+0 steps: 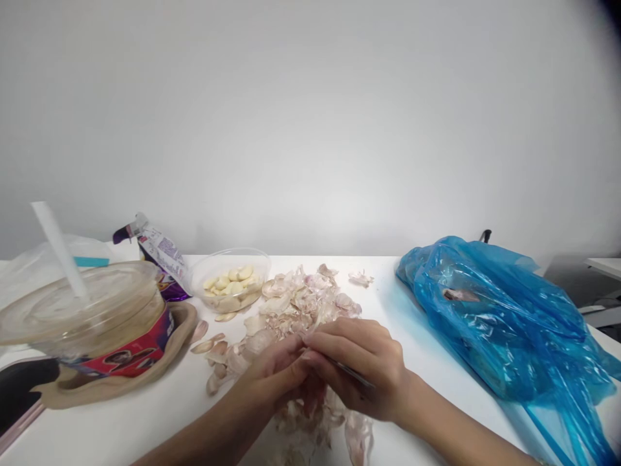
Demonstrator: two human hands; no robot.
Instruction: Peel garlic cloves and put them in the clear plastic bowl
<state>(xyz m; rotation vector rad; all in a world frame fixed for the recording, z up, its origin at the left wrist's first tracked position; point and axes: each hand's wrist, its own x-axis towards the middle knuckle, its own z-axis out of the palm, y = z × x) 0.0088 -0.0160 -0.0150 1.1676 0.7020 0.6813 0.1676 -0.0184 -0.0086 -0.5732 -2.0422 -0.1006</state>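
Observation:
My left hand [286, 372] and my right hand [366, 362] meet over a heap of garlic skins [305, 301], fingertips touching. The left fingers are pinched together, and whatever they hold is hidden between the hands. Under the curled fingers of my right hand a thin metal tool [356, 375] shows in part; its kind cannot be made out. Unpeeled garlic cloves [218, 353] lie among the skins to the left. Behind them stands a clear plastic bowl [266, 272] holding several peeled garlic cloves [233, 283]. More loose skin lies below my hands.
At left, a lidded drink cup [130, 353] with a white straw [58, 249] stands by a dark phone-like object [24, 391]. A purple wrapper [167, 265] is behind it. A blue plastic bag [499, 323] covers the right side of the white table [407, 343], before a wall.

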